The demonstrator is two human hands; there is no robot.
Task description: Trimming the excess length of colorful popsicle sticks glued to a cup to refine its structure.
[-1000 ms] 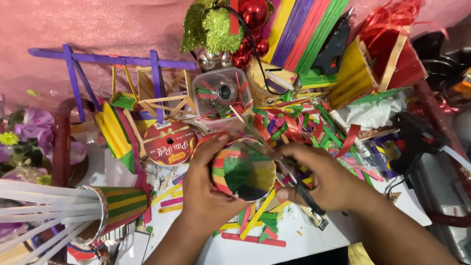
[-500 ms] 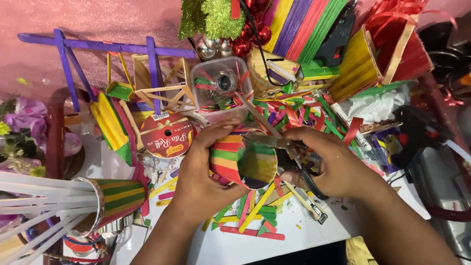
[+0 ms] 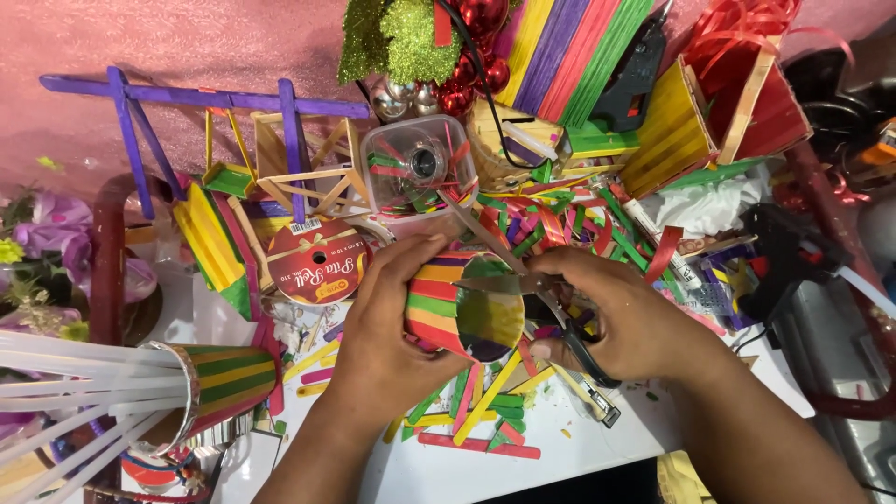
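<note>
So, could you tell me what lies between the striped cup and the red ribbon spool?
In the head view, only the left hand lies between them: its thumb and fingers wrap the cup, and the spool sits just beyond its knuckles.

Left hand grips striped stick cup; right hand holds scissors, blades across cup rim.

A small cup made of coloured craft sticks in red, yellow, green and orange stripes is held tilted in the middle of the scene, above the white tabletop, its open mouth turned toward the near right. A pair of scissors with dark handles lies across the mouth, its open metal blades at the cup's rim, pointing to the far left.
</note>
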